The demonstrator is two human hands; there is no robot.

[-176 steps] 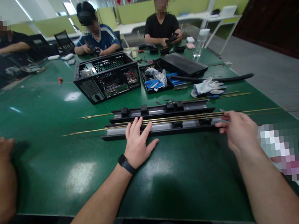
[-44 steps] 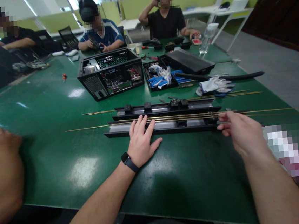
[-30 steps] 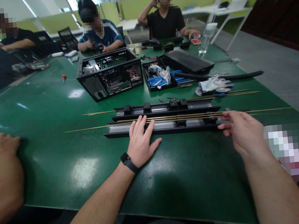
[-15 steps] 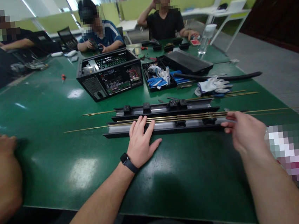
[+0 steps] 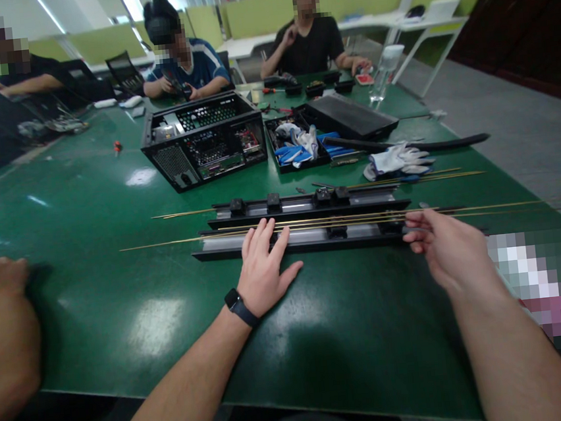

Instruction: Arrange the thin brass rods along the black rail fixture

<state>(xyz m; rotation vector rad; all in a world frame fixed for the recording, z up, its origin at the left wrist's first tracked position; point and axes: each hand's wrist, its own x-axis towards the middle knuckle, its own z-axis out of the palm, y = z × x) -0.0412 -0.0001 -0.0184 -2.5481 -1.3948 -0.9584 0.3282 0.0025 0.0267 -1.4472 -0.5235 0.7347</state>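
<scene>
My left hand (image 5: 264,267) lies flat and open on the near black rail (image 5: 308,239), fingers spread over its left half, a black watch on the wrist. My right hand (image 5: 445,247) is at the rail's right end, fingers curled in a pinch on a thin rod; which one I cannot tell. Several long brass rods (image 5: 174,240) run across the near rail. A second black rail (image 5: 304,203) with black clips lies just behind it.
An open black computer case (image 5: 203,139) stands behind the rails, with a black tray of gloves (image 5: 295,147), a black flat case (image 5: 353,117) and white gloves (image 5: 395,160) to its right. Another person's arm (image 5: 1,330) rests at the left edge. Three people sit at the far side.
My right hand has slid a little left along the rail's right end. My left hand has stayed put. The person in black across the table lowered a raised arm.
</scene>
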